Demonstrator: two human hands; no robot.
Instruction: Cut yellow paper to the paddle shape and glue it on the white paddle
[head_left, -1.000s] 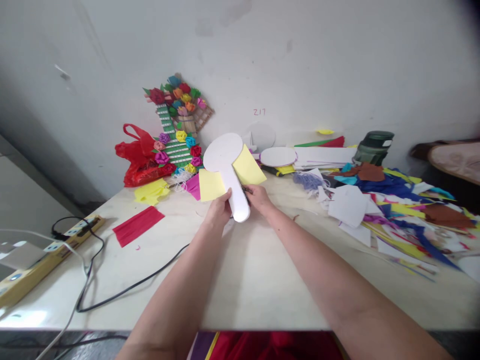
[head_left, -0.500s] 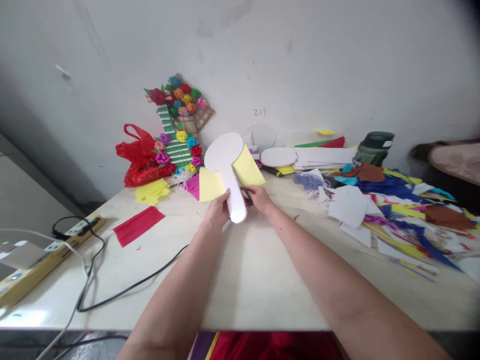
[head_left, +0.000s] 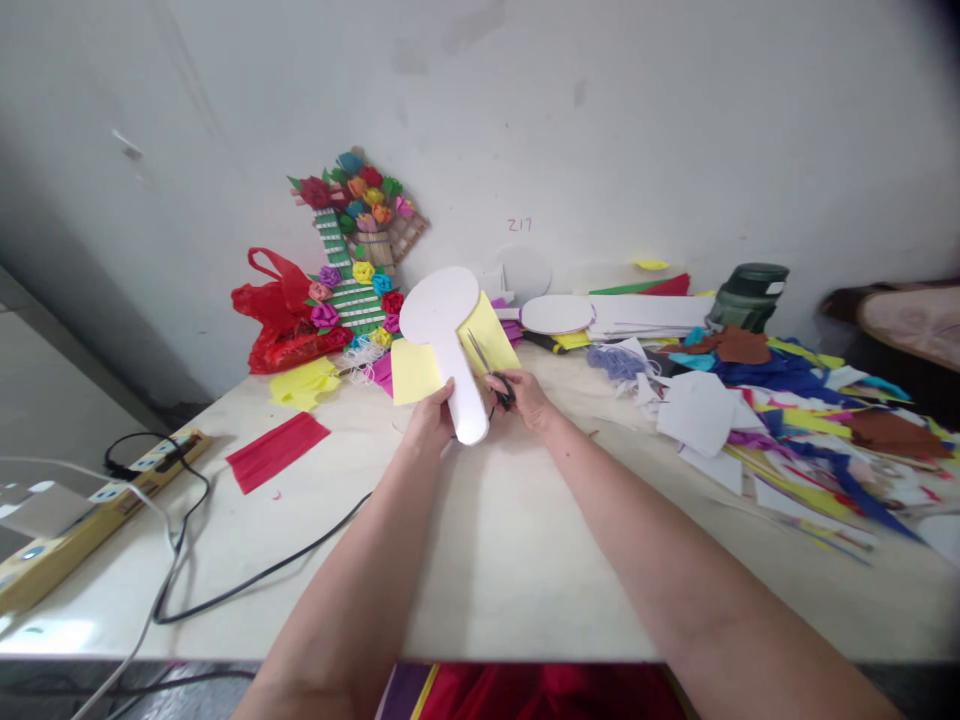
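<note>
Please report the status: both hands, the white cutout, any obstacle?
Left hand grips white cutout. Right hand holds scissors over yellow paper. Possible snag: black cable, left side.

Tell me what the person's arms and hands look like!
The left arm and right arm are bare, with no sleeves, watch or bracelet showing. The left hand and right hand wear no gloves. A tiny spot marks the right arm.

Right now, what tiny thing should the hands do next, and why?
Perhaps a small snip in the yellow paper right of the white cutout: the right hand holds scissors with blades over that paper, and the left hand holds the cutout.
</note>
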